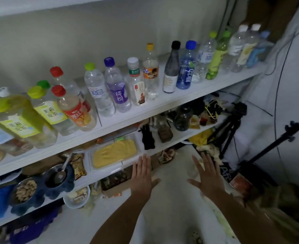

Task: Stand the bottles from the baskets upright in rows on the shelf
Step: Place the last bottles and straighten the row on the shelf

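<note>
Capped bottles (pixel 117 88) upright in row on shelf (pixel 127 118), yellow tray (pixel 113 154) below; L hand (pixel 142 175), R hand (pixel 207 176) empty, fingers straight, loosely spread.

Both hands reach forward side by side, well apart, backs up, and neither holds anything. The left hand (pixel 142 176) has its 4 fingers straight and close together, thumb angled out toward the right. The right hand (pixel 207 178) is blurred; its fingers look straight and slightly fanned, thumb pointing left. The left forearm (pixel 120 217) and right forearm (pixel 247 213) are bare, rising from the lower edge of the view.
</note>
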A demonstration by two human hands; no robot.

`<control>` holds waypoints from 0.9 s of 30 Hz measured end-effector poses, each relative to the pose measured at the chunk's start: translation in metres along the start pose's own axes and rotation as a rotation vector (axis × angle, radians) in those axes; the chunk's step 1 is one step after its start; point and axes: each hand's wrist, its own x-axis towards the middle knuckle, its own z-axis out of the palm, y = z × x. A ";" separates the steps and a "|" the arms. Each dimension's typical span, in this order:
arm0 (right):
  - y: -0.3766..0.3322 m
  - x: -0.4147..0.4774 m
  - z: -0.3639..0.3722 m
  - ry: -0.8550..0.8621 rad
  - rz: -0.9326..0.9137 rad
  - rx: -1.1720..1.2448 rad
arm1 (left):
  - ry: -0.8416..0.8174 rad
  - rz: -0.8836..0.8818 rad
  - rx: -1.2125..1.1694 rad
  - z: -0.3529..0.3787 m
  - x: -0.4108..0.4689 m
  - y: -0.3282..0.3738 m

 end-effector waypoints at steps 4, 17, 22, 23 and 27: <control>0.060 0.009 0.012 -0.024 0.028 -0.011 | -0.021 -0.005 0.031 0.022 0.019 0.053; 0.190 0.086 0.177 -0.114 0.125 0.191 | -0.111 -0.073 0.063 0.212 0.115 0.139; 0.195 0.131 0.345 -0.163 0.170 0.239 | -0.118 -0.075 0.039 0.369 0.169 0.131; 0.196 0.140 0.381 -0.172 0.170 0.245 | -0.130 -0.064 0.034 0.402 0.179 0.133; 0.212 0.187 0.506 -0.132 0.174 0.259 | -0.150 0.002 0.063 0.517 0.232 0.135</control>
